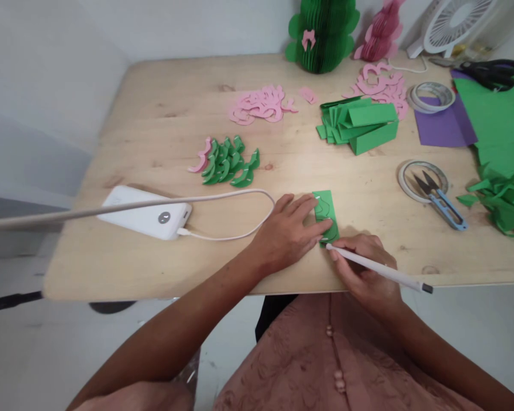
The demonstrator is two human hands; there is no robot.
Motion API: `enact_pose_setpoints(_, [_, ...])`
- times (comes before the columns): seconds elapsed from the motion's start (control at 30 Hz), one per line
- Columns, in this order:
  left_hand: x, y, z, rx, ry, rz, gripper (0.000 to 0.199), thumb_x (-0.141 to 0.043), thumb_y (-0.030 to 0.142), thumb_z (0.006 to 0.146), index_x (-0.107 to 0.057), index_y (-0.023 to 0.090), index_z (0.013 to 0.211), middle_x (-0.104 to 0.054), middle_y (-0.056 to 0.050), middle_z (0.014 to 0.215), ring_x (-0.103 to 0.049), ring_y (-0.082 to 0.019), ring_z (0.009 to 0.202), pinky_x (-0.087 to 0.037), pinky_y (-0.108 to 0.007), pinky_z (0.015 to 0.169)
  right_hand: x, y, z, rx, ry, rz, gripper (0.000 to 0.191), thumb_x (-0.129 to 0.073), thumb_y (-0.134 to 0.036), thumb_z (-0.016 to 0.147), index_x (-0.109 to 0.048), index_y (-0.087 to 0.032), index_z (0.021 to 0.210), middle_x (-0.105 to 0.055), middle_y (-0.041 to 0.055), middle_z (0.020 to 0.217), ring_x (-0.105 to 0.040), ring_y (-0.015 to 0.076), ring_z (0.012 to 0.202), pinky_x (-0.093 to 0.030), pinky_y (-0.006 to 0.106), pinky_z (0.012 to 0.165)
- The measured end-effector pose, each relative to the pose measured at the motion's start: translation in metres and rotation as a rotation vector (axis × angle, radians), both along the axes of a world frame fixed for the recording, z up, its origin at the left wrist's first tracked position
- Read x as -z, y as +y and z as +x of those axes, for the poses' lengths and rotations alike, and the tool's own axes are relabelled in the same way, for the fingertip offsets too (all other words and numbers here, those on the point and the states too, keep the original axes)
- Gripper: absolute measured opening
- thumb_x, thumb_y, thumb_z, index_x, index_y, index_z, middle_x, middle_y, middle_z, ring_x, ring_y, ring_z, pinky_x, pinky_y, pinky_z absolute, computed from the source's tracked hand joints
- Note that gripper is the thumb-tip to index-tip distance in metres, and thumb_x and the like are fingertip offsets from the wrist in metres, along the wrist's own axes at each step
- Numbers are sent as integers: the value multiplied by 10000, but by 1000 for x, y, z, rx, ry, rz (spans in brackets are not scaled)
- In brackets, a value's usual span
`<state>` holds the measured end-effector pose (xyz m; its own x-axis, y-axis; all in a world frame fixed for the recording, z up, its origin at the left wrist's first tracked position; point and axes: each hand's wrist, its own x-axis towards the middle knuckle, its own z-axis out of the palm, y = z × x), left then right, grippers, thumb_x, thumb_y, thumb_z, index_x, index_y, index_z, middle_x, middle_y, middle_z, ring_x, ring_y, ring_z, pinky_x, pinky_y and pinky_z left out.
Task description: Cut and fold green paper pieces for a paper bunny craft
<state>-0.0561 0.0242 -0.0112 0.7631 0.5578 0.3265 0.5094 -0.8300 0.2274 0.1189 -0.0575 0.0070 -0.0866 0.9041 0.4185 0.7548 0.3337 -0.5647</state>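
Observation:
A small piece of green paper (pixel 324 201) with dark curved outlines drawn on it lies near the table's front edge. Spread over its left side, my left hand (pixel 288 231) presses it flat with the fingers stretched out. A curved green cutout appears to lie under those fingertips, partly hidden. My right hand (pixel 366 274) grips a white pen (pixel 379 267), whose tip is at the lower edge of the paper. Left of my hands are several curved green cutouts (pixel 227 162) with a pink one beside them.
A white power bank (pixel 148 211) with a cable lies at left. Pink cutouts (pixel 261 105), folded green strips (pixel 360 123), tape rolls (pixel 432 97), blue thread snips (pixel 441 202), black scissors (pixel 492 73) and green scraps (pixel 505 200) are spread behind and right. A white fan (pixel 454 25) and honeycomb paper decorations (pixel 325 34) stand at the back.

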Motion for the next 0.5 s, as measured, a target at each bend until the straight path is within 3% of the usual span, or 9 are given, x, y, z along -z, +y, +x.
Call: enact_pose_setpoints(0.5, [0, 0, 1, -4, 1, -10, 258, -510, 266, 907, -620, 254, 1140, -546, -142, 1237, -484, -273, 1233, -359, -461, 1016, 2, 0, 1, -17, -19, -7, 39, -588, -188, 837, -618, -212, 845, -693, 5, 708, -616, 170, 655, -456, 346, 678])
